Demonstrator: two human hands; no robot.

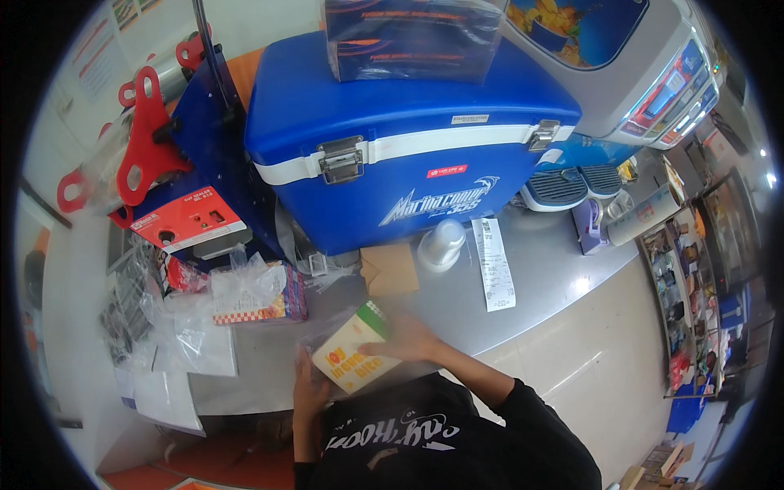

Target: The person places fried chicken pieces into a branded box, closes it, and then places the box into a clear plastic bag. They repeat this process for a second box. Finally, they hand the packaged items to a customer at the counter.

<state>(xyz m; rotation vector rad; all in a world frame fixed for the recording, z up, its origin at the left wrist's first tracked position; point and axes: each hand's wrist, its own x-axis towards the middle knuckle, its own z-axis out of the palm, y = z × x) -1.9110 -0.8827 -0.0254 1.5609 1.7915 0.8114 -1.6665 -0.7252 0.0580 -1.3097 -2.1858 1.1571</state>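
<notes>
A cream food box with orange lettering and a green top edge is held tilted at the counter's front edge, close to my body. My right hand grips its right side, fingers lying over the printed face. At the box's lower left, my left hand is closed on a clear plastic bag that shows beside the box. How far the bag covers the box I cannot tell. Just beyond, a brown paper box stands on the steel counter. Right of it are stacked clear plastic cups and a paper receipt.
A large blue cooler stands behind, with a dark box on its lid. At left are a red and blue cup sealer, loose plastic bags and a wrapped printed pack. A drink dispenser stands at back right.
</notes>
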